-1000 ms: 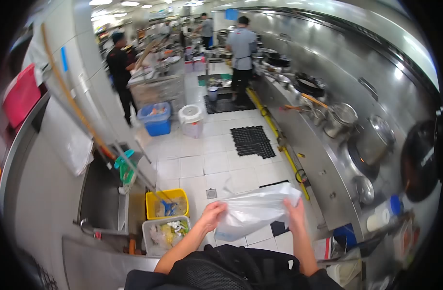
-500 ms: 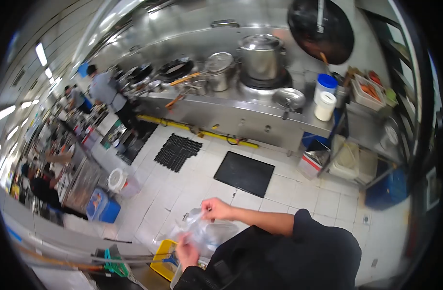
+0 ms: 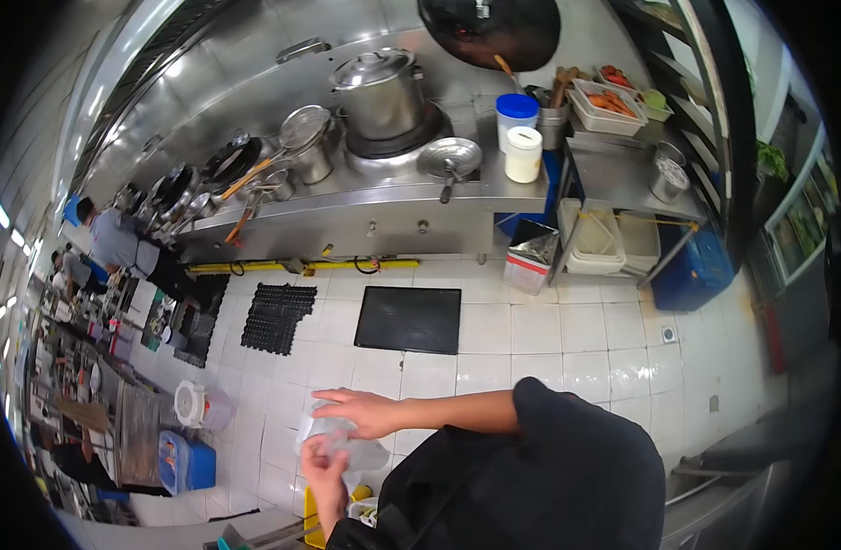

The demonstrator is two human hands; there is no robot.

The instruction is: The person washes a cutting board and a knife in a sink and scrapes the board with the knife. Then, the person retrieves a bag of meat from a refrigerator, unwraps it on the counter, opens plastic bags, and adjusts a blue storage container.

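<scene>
A clear plastic bag (image 3: 370,454) hangs bunched between my two hands, in front of my dark top. My right hand (image 3: 363,414) lies across its upper part, fingers fairly straight and pressing on the film, thumb mostly hidden. Just below, my left hand (image 3: 327,469) is closed around the bag's near side, with fingers bent upward. The bag looks crumpled, and I cannot make out anything inside it. Under my hands, a yellow container (image 3: 313,518) and a white one with green bits (image 3: 365,511) show partly.
Ahead, a steel stove counter (image 3: 338,229) carries a large lidded pot (image 3: 379,92), woks and tubs. A black mat (image 3: 407,319) lies on the tiled floor. To the left stand a white bucket (image 3: 200,403), a blue bin (image 3: 186,461) and a co-worker (image 3: 127,243). A steel shelf (image 3: 622,179) stands right.
My view has swung to the right. The bag has gone from spread out to more bunched, and my right hand has moved from pinching its top to lying across it.
</scene>
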